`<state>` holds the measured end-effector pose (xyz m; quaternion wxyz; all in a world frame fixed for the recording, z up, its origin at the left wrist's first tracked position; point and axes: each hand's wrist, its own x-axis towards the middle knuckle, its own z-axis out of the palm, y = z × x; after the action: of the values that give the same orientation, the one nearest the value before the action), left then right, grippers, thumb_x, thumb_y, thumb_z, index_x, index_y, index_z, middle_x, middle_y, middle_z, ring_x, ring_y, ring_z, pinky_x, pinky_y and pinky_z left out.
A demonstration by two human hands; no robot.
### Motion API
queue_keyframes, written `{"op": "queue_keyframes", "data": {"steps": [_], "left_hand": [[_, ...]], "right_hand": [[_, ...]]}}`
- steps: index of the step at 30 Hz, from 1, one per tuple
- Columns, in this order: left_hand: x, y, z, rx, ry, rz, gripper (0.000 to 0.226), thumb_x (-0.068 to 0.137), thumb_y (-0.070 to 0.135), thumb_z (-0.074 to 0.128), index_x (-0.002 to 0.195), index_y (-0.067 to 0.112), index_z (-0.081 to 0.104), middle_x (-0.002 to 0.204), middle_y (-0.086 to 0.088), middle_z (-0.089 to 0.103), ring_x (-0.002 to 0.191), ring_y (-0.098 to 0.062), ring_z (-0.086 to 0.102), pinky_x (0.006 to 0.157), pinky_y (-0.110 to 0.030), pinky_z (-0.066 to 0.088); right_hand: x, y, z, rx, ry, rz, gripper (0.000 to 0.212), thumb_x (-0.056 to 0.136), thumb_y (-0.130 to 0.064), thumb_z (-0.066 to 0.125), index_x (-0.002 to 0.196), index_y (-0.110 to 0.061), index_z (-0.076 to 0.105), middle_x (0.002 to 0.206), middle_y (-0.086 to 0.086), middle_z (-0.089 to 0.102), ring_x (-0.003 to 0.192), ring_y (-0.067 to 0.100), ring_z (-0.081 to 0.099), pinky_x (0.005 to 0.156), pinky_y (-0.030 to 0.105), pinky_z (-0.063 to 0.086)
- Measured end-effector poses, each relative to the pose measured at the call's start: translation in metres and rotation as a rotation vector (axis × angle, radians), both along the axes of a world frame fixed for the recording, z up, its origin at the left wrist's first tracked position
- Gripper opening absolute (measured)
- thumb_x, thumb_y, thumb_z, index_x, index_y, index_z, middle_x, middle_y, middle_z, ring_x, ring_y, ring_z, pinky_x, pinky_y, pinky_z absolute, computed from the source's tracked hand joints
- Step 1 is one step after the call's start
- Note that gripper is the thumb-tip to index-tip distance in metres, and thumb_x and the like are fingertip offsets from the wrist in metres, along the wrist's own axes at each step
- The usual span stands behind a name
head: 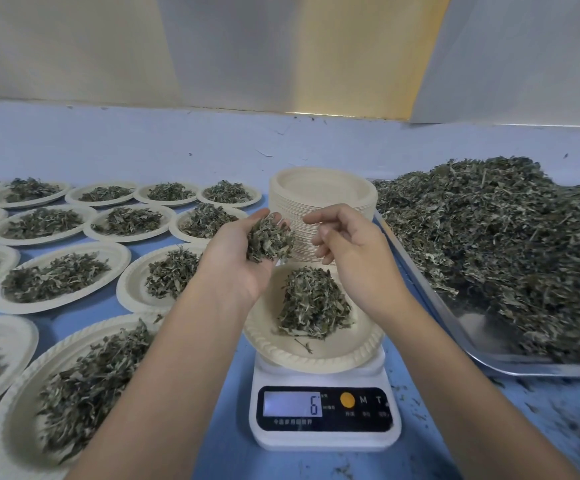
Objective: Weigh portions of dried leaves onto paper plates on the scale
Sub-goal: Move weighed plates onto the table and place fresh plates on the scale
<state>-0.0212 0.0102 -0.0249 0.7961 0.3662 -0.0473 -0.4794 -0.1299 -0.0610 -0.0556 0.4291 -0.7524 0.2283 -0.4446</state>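
A white digital scale (323, 431) stands at the lower middle, its display reading 6. On it sits a paper plate (316, 355) with a small mound of dried leaves (312, 303). Above the plate's left side my left hand (236, 258) lies palm up and cups a handful of dried leaves (269, 240). Just to its right hovers my right hand (350, 251), fingers loosely curled and holding nothing that I can see, a little apart from the handful.
A tall stack of paper plates (323, 199) stands behind the scale. At the right, a metal tray (454, 327) holds a big heap of dried leaves (510, 244). Several filled plates (60, 275) cover the blue table on the left.
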Motion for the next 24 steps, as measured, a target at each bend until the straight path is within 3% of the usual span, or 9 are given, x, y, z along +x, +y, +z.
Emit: {"op": "queue_keyframes", "data": {"steps": [2,6,15,19,22,24], "left_hand": [[-0.0008,0.0000,0.0001,0.016,-0.017,-0.004,0.019,0.099,0.004,0.041,0.089,0.005,0.056,0.081,-0.009,0.062,0.067,-0.020,0.061,0.032,-0.026,0.047],[-0.0009,-0.0005,-0.0005,0.026,-0.028,-0.013,0.019,0.099,0.005,0.041,0.089,0.006,0.057,0.082,-0.008,0.063,0.067,-0.019,0.062,0.032,-0.024,0.047],[-0.0007,-0.0037,-0.0039,0.032,-0.031,-0.011,0.019,0.099,0.004,0.040,0.092,0.004,0.058,0.082,-0.010,0.063,0.068,-0.020,0.063,0.034,-0.024,0.048],[-0.0019,-0.0041,-0.0044,0.015,-0.076,-0.019,0.020,0.098,0.004,0.042,0.089,0.004,0.060,0.080,-0.011,0.065,0.049,-0.017,0.066,0.034,-0.024,0.047],[-0.0020,-0.0063,-0.0053,0.033,-0.169,-0.005,0.022,0.098,0.006,0.044,0.085,0.007,0.062,0.076,-0.008,0.066,0.050,-0.014,0.065,0.038,-0.020,0.048],[-0.0036,-0.0079,-0.0055,0.043,-0.215,0.001,0.023,0.098,0.008,0.045,0.085,0.009,0.064,0.079,-0.008,0.066,0.063,-0.015,0.065,0.049,-0.021,0.053]], "right_hand": [[0.0005,0.0003,-0.0010,0.013,-0.001,0.025,0.043,0.090,0.010,0.039,0.089,-0.027,0.062,0.078,-0.006,0.059,0.065,0.004,0.055,0.067,0.021,0.046],[0.0013,0.0003,-0.0023,0.026,-0.003,0.042,0.045,0.088,0.012,0.037,0.088,-0.026,0.061,0.081,-0.007,0.062,0.065,0.003,0.056,0.065,0.016,0.045],[-0.0004,0.0032,0.0026,0.026,0.001,0.010,0.034,0.090,0.003,0.047,0.088,-0.027,0.063,0.083,-0.012,0.065,0.069,0.003,0.060,0.069,0.019,0.048],[-0.0013,0.0064,0.0047,-0.006,0.003,0.004,0.015,0.092,-0.011,0.058,0.098,-0.022,0.066,0.094,-0.014,0.066,0.080,0.001,0.060,0.071,0.011,0.046],[-0.0017,0.0073,0.0061,-0.011,0.020,0.047,0.019,0.091,-0.020,0.061,0.109,-0.020,0.067,0.105,-0.011,0.068,0.090,0.000,0.062,0.074,0.009,0.047],[-0.0004,0.0089,0.0064,0.002,0.019,0.103,0.023,0.090,-0.019,0.064,0.112,-0.021,0.067,0.108,-0.010,0.068,0.095,-0.001,0.063,0.075,0.009,0.047]]}}
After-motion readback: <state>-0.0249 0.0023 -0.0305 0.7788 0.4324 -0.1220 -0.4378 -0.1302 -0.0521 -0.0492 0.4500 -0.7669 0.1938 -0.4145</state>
